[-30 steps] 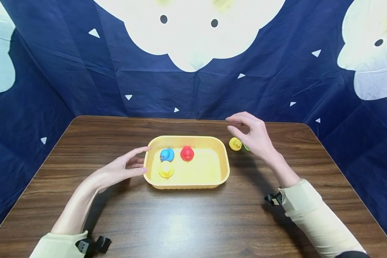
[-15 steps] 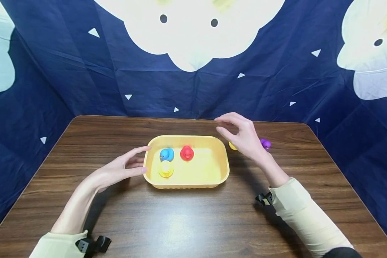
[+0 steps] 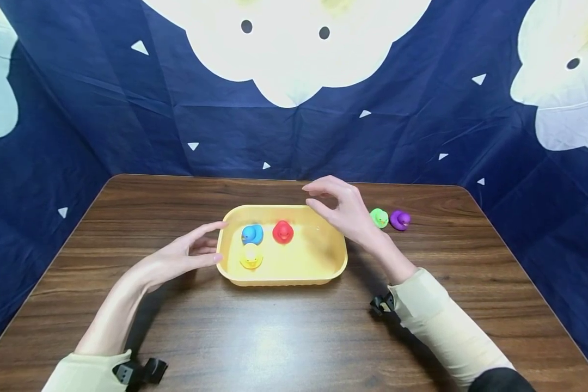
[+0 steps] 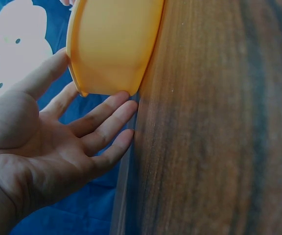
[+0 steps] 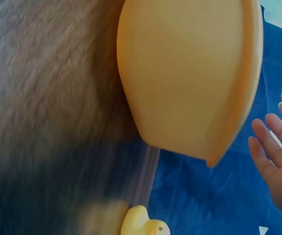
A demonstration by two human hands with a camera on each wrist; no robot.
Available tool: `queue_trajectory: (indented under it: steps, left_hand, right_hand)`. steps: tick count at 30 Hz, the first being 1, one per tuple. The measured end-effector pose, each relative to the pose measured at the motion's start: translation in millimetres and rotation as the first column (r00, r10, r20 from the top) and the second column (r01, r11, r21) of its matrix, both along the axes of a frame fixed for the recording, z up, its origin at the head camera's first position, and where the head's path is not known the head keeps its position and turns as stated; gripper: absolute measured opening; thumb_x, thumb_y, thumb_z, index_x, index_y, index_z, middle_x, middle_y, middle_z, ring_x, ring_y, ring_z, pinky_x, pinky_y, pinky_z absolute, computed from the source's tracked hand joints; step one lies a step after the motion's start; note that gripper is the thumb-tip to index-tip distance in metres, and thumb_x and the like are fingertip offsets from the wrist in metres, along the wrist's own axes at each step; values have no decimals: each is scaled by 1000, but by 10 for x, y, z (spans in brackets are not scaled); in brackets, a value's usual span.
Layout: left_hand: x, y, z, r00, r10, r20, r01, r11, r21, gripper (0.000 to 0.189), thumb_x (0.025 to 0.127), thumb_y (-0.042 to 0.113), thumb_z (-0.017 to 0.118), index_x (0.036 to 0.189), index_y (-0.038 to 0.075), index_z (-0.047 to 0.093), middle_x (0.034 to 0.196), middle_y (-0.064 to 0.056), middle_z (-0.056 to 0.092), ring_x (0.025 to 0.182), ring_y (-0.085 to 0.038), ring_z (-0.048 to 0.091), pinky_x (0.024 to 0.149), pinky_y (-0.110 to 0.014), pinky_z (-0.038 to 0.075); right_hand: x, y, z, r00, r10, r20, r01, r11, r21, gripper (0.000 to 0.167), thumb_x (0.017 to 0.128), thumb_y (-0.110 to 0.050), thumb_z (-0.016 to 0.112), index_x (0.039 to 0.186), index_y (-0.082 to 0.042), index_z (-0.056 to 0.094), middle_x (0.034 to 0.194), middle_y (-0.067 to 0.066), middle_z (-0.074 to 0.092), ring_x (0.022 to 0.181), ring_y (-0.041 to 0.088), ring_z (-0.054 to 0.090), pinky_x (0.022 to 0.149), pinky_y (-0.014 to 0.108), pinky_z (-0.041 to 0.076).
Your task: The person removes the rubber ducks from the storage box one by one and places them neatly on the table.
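A pale yellow plastic tub (image 3: 274, 282) stands on the table, with a blue rubber duck (image 3: 252, 234), a yellow rubber duck (image 3: 251, 256) and a red rubber duck (image 3: 282, 232) inside. My left hand (image 3: 178, 257) lies at its left end, thumb and fingertips touching the rim and end wall; the left wrist view shows those fingers loosely extended. Above the tub's far right corner hovers my right hand (image 3: 345, 212), fingers relaxed and nothing between them. Another yellow rubber duck (image 5: 142, 223) shows on the table in the right wrist view; the right hand hides it in the head view.
A green rubber duck (image 3: 379, 218) and a purple rubber duck (image 3: 400, 220) stand on the table right of the tub. The wooden table (image 3: 201, 337) backs onto a dark blue cloth (image 3: 142, 125) with white cloud shapes.
My right hand has moved left, from over the ducks on the table to the tub's far right corner, bringing the green and purple ducks into sight. The left hand stays where it was.
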State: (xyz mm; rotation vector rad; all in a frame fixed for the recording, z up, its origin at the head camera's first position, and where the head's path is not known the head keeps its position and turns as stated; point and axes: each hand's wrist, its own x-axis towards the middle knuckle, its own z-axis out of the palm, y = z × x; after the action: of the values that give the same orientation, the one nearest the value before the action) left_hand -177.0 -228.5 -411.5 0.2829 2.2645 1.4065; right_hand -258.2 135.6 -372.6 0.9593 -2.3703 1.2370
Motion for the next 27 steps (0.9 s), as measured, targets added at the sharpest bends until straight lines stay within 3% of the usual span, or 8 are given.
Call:
queue_trajectory:
  steps: [11,18,27]
  left_hand:
    - [8,-15,-16,1000,-3,-5,3,1000,7,72,101,31,66,162,24,28,156,-22,47,145,-40,47,111,-49,47]
    - [-14,-12,-12,1000,-6,-1,6,1000,5,72,101,32,66,162,24,27,156,-22,47,145,-40,46,112,-49,47]
    - [-14,-3,-23,1000,-6,-7,6,1000,21,72,101,31,66,161,24,28,155,-22,48,145,-40,47,111,-47,47]
  right_hand:
    - [-23,-175,-138,997,53,49,-52,998,-18,22,92,-8,77,114,-9,76,111,8,75,100,27,74,95,36,59]
    - [-28,-252,-213,998,48,43,-50,998,40,22,92,-9,76,113,-7,76,110,9,76,101,24,72,93,41,58]
    - [13,-340,-283,991,30,129,-43,993,106,25,92,-13,77,116,-6,76,113,12,75,103,25,73,96,46,57]
